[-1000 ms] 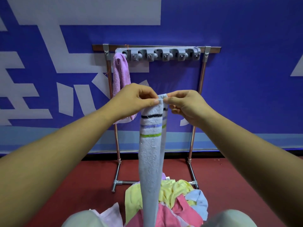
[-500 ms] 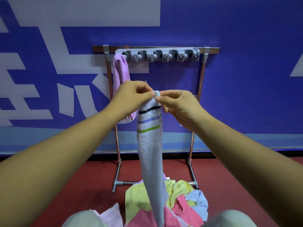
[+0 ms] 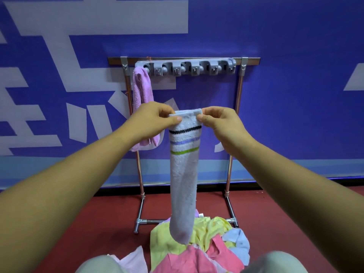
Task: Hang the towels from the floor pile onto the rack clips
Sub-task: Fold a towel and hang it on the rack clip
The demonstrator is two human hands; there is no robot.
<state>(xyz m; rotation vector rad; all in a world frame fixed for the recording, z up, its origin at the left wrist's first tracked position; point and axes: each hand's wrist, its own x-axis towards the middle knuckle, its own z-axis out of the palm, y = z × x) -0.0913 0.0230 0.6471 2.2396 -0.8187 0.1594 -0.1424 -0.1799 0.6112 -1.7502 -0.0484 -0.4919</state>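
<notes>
From the head camera, I hold a pale striped towel (image 3: 184,174) up in front of me by its top edge. My left hand (image 3: 155,119) pinches the left corner between thumb and curled fingers, and my right hand (image 3: 220,123) pinches the right corner the same way. The top edge is stretched flat between them. The towel hangs straight down, with black, lilac and green stripes just below my hands, and its lower end dangles over the towel pile (image 3: 199,253) on the red floor (image 3: 285,213). That pile of yellow, pink, light blue and pale lilac cloth lies between my knees and the foot of the rack (image 3: 239,95). Beyond my hands, the rack stands against the blue wall (image 3: 295,75), with a grey clip strip (image 3: 185,68) along its top bar. A purple towel (image 3: 140,85) hangs from the leftmost clip, partly hidden behind my left hand. The other clips carry nothing.
</notes>
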